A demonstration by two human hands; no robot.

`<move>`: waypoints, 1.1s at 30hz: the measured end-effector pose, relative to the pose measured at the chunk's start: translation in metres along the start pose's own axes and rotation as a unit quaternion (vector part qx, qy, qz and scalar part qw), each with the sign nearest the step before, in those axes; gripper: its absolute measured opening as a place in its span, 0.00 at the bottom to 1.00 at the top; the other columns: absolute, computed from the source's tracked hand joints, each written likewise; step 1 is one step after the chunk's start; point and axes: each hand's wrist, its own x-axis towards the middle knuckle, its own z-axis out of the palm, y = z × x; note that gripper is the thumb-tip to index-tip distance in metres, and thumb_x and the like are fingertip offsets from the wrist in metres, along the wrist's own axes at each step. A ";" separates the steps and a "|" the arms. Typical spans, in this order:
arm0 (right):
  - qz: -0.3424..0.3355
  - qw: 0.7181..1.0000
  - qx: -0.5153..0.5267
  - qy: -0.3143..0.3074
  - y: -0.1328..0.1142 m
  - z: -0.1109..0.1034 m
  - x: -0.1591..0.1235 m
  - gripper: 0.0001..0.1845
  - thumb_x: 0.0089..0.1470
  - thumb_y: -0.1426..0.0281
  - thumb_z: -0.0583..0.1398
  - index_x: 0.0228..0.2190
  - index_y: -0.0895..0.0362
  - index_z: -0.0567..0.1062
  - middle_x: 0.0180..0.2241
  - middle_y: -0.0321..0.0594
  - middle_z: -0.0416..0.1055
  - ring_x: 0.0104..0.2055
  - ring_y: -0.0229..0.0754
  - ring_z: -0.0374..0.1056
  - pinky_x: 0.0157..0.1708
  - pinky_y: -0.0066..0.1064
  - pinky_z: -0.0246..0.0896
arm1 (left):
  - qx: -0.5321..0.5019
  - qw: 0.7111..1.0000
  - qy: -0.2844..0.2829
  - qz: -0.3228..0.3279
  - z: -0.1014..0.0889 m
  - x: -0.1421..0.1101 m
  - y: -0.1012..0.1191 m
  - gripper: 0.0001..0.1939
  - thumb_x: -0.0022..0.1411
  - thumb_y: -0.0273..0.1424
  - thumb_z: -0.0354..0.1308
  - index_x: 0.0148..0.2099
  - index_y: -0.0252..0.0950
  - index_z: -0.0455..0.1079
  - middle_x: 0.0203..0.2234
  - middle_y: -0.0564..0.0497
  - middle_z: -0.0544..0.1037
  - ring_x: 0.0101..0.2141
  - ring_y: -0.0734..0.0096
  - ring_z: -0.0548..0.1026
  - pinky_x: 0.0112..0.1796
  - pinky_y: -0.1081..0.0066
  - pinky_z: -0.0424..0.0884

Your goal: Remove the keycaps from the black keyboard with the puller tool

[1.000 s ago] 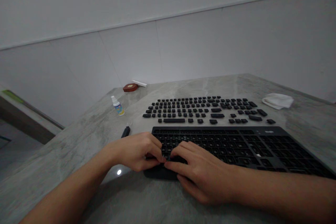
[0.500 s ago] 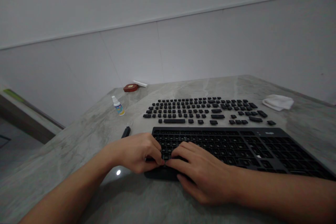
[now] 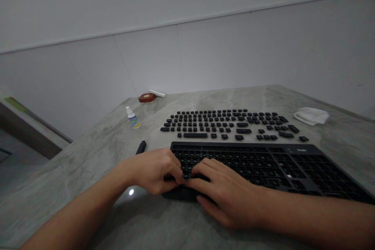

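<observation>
A black keyboard (image 3: 249, 160) with its keycaps off lies in front of me, its sockets bare. My left hand (image 3: 159, 172) is closed in a pinch at the keyboard's lower left corner, the fingertips down on the frame. Facing it, my right hand (image 3: 224, 193) lies over the lower left part with fingers bent, and its fingertips meet the left ones at the same spot. Whatever is pinched there is too small and hidden to make out. Behind the keyboard, loose black keycaps (image 3: 205, 118) lie in rows, with the long space bar (image 3: 195, 135) at the front.
A small white spray bottle (image 3: 133, 118) stands at the left, with a black-handled tool (image 3: 141, 147) nearer me. A reddish-brown case (image 3: 146, 97) and a white strip (image 3: 157, 93) lie by the wall. At right is a folded white cloth (image 3: 311, 116) on the grey marbled table (image 3: 140, 222).
Both hands stay at the same corner, with only slight shifts of the fingertips. The whole view has drifted a little.
</observation>
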 end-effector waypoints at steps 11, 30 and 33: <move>0.009 1.000 -0.019 -0.009 0.000 0.001 0.003 0.11 0.59 0.70 0.58 0.43 0.58 0.76 0.43 0.48 0.69 0.45 0.49 0.62 0.45 0.44 0.63 | 0.092 0.996 -0.014 -0.006 0.004 0.001 0.006 0.08 0.54 0.19 0.57 0.27 0.35 0.72 0.21 0.51 0.77 0.23 0.70 0.72 0.26 0.68 0.63; 0.032 0.998 -0.042 -0.023 -0.004 -0.002 0.007 0.14 0.57 0.65 0.64 0.44 0.57 0.78 0.50 0.54 0.65 0.53 0.55 0.63 0.49 0.50 0.64 | 0.023 0.999 -0.010 -0.047 0.009 0.007 0.007 0.10 0.47 0.17 0.57 0.20 0.36 0.69 0.17 0.51 0.76 0.19 0.71 0.69 0.22 0.70 0.60; 0.033 0.998 -0.053 -0.030 -0.004 -0.002 0.008 0.14 0.58 0.64 0.63 0.44 0.57 0.78 0.50 0.55 0.65 0.54 0.57 0.62 0.50 0.53 0.63 | 0.027 0.998 -0.020 -0.053 0.011 0.006 0.005 0.11 0.46 0.17 0.59 0.18 0.35 0.67 0.16 0.51 0.75 0.18 0.72 0.68 0.21 0.70 0.58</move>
